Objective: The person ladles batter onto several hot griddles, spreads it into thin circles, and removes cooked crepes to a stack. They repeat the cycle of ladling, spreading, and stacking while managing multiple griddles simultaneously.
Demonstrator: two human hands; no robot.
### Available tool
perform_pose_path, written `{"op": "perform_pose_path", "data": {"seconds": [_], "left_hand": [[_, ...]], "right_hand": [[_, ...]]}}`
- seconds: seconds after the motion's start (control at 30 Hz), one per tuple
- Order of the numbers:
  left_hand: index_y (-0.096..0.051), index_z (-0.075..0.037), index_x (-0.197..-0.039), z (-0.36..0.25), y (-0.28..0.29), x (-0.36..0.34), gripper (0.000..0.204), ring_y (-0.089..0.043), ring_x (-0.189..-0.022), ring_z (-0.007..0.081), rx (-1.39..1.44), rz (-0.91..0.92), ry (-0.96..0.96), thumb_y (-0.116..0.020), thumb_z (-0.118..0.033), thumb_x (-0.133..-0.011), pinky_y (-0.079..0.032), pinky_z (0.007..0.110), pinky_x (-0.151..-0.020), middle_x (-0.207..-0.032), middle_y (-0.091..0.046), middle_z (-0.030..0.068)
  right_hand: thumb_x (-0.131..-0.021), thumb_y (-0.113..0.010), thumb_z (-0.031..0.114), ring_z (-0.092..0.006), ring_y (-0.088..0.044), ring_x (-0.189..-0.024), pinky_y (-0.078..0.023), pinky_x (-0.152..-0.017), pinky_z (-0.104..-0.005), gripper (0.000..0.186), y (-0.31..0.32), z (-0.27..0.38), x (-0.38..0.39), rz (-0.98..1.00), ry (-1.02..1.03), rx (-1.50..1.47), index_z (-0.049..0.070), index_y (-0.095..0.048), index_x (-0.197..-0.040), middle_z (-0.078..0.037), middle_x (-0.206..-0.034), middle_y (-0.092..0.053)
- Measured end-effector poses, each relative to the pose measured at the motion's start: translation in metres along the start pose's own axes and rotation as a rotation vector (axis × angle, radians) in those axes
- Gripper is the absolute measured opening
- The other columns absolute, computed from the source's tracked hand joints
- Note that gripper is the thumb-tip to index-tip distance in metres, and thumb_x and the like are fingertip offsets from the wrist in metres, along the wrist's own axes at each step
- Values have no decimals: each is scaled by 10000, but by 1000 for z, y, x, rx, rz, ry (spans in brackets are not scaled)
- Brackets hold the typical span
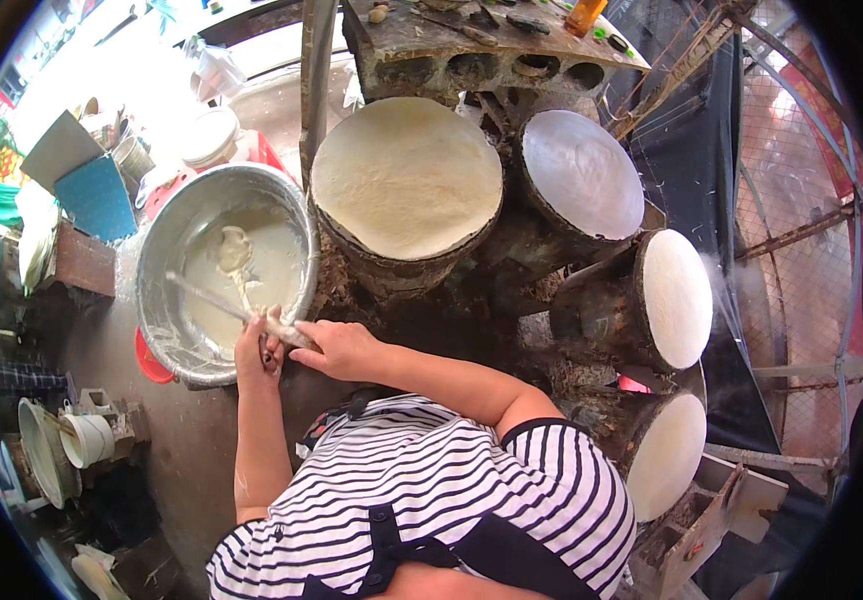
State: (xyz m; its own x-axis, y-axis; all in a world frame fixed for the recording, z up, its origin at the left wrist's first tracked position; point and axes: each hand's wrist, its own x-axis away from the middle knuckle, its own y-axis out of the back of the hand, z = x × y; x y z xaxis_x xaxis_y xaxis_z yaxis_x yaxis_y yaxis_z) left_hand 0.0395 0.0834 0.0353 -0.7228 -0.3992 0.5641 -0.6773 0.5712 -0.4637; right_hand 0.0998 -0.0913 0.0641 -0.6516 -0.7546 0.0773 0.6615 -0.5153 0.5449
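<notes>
A large metal basin of pale batter stands at the left. My left hand is closed at the basin's near rim around the handle of a ladle, whose bowl is coated with batter. My right hand is closed on the thick, pale end of a long thin stick that slants over the basin. Both hands are close together, and the stick passes across the ladle's handle. Just right of the basin is a round drum-like stove topped with a pale, batter-coloured disc.
Three more round-topped stoves curve down my right side: one with a greyish top, two with white tops. A block ledge holding small items stands behind. At the left are a blue board and a white bucket.
</notes>
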Motion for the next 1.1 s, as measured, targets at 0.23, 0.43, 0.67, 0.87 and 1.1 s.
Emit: {"op": "perform_pose_path", "data": {"seconds": [0.23,0.43,0.67,0.87,1.1], "left_hand": [[-519,-10,-999,10,50,-23,165,-320,-363,41,296,-142,58,-510,-124,-880,-291,183,-306,-532,-408,-21],[-497,-28,-997,9,60,-32,141,-356,-382,45,406,-84,27,-513,-91,-871,-323,182,-314,-641,-518,8],[-466,59,-1079,3,86,-60,226,-365,-416,46,490,-45,-20,-466,-63,-889,-300,181,-323,-1019,-608,139],[-491,53,-1050,-26,86,-71,194,-354,-407,40,368,-9,53,-468,-59,-893,-282,177,-323,-891,-609,100],[-526,26,-1036,-53,143,-133,189,-286,-364,27,161,107,282,-474,-100,-905,-240,173,-304,-512,-368,-35]], "right_hand": [[-676,-567,69,-323,-458,-1081,-349,-956,-434,478,118,-126,16,-605,28,738,56,-551,-1154,-156,-1132,-495],[-647,-646,88,-271,-428,-1172,-276,-1025,-432,293,163,-184,3,-588,154,751,141,-659,-935,-88,-1123,-527],[-655,-654,65,-228,-565,-945,-390,-863,-365,146,240,-109,-50,-685,405,692,129,-650,-786,-33,-862,-633],[-670,-635,73,-221,-601,-791,-447,-731,-345,114,193,-85,-23,-692,250,706,122,-635,-773,-35,-779,-625],[-719,-628,107,-244,-597,-714,-470,-632,-337,45,73,-32,57,-842,-121,570,122,-633,-762,-32,-732,-613]]}}
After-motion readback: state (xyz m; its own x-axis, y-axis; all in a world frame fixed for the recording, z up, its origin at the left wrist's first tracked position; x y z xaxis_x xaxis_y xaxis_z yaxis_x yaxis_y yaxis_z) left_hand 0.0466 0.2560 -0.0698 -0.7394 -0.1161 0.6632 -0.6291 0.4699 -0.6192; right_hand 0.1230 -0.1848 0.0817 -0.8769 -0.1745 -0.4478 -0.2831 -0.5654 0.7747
